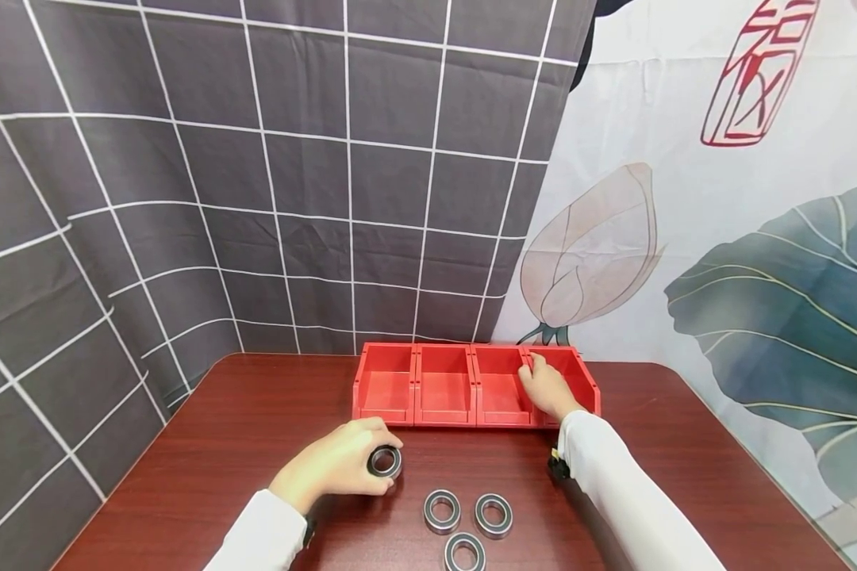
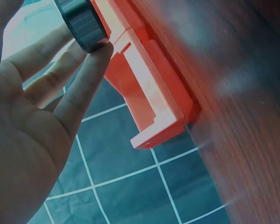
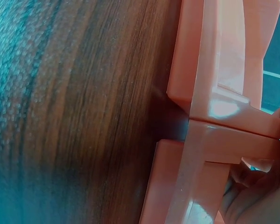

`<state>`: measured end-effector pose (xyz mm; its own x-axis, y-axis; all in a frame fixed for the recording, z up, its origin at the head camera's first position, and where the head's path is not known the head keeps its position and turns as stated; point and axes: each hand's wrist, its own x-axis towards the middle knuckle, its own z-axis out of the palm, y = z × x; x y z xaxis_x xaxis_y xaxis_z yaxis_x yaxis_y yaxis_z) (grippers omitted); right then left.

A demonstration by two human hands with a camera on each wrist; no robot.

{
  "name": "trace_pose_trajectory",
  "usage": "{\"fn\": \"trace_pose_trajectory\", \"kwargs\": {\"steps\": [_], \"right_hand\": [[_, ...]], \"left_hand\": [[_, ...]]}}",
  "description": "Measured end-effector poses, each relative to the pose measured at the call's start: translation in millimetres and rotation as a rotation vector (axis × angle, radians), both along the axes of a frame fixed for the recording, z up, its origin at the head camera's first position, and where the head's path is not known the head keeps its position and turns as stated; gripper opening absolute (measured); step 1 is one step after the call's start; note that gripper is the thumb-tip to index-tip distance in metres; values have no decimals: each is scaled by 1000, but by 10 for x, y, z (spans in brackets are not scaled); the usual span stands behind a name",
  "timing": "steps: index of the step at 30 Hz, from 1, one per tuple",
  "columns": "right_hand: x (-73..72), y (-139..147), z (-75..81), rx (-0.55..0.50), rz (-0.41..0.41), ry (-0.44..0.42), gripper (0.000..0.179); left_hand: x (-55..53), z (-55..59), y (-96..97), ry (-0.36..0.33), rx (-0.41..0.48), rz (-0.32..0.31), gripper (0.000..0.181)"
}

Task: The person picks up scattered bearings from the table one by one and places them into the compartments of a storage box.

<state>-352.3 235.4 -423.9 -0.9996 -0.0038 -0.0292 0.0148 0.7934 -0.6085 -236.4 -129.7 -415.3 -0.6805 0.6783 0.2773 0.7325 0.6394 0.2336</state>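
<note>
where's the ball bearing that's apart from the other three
In the head view, the left hand holds the ball bearing in front of the leftmost red bin, left of the other three bearings.

The head view clips the lowest ball bearing point(image 1: 464, 538) at six o'clock. The left-wrist view crops the held bearing point(image 2: 84, 24) at eleven; in the right-wrist view, bin walls point(image 3: 242, 144) partly hide the cropped right hand point(image 3: 263, 198) at four, and the tabletop point(image 3: 93, 116) blurs at eight.
</note>
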Motion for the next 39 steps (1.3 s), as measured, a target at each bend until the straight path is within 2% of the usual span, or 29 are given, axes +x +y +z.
{"fn": "trace_pose_trajectory", "kwargs": {"steps": [14, 20, 23, 29, 39], "right_hand": [[21, -9, 24, 36, 11, -9, 59], [24, -11, 24, 48, 12, 3, 59], [20, -11, 21, 51, 13, 5, 60], [7, -3, 2, 69, 18, 35, 58], [5, -10, -15, 66, 22, 47, 59]], "left_hand": [[-61, 56, -10, 36, 26, 56, 40], [-162, 67, -25, 87, 49, 75, 41], [-217, 89, -26, 91, 68, 90, 43], [-301, 134, -9, 98, 78, 137, 45], [-360, 142, 24, 83, 136, 249, 48]]}}
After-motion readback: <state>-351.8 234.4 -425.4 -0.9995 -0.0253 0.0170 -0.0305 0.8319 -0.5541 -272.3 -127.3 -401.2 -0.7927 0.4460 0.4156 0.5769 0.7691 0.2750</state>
